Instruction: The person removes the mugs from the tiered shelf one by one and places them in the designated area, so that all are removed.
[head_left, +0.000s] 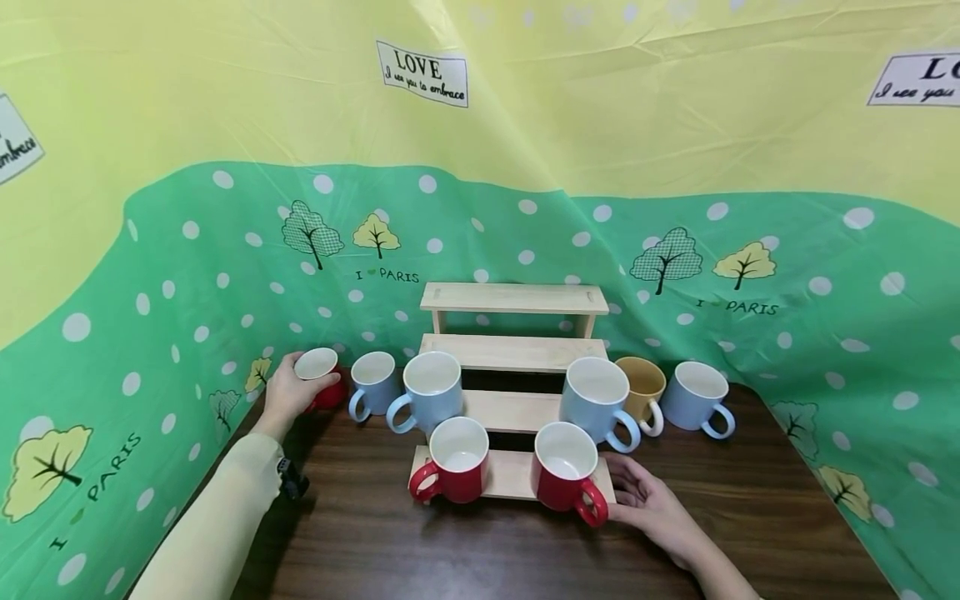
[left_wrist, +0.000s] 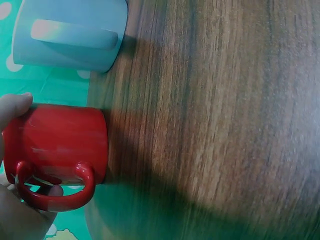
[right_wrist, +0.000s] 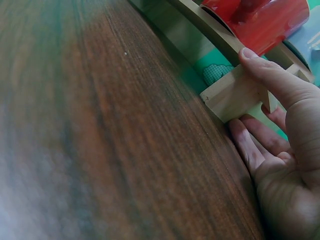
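At the far left, my left hand point(head_left: 287, 393) grips a red mug point(left_wrist: 62, 132) with a white inside, thumb and fingers on opposite sides of its body. Its handle sticks out toward the wrist camera. My right hand point(head_left: 660, 510) holds the right end of the lowest step of a wooden tiered rack point(head_left: 510, 475). In the right wrist view its thumb point(right_wrist: 267, 72) lies along the step's edge and the other fingers bend behind the support. Two red mugs, a left one point(head_left: 468, 479) and a right one point(head_left: 555, 483), stand upright on that lowest step, handles turned outward.
On the second step stand two light-blue mugs, one left point(head_left: 442, 408) and one right point(head_left: 585, 408). The upper two steps point(head_left: 517, 297) are bare. A blue mug point(head_left: 378, 392) stands left of the rack; a tan mug point(head_left: 637, 396) and another blue mug point(head_left: 686, 408) stand right. A patterned cloth point(head_left: 525, 233) hangs behind.
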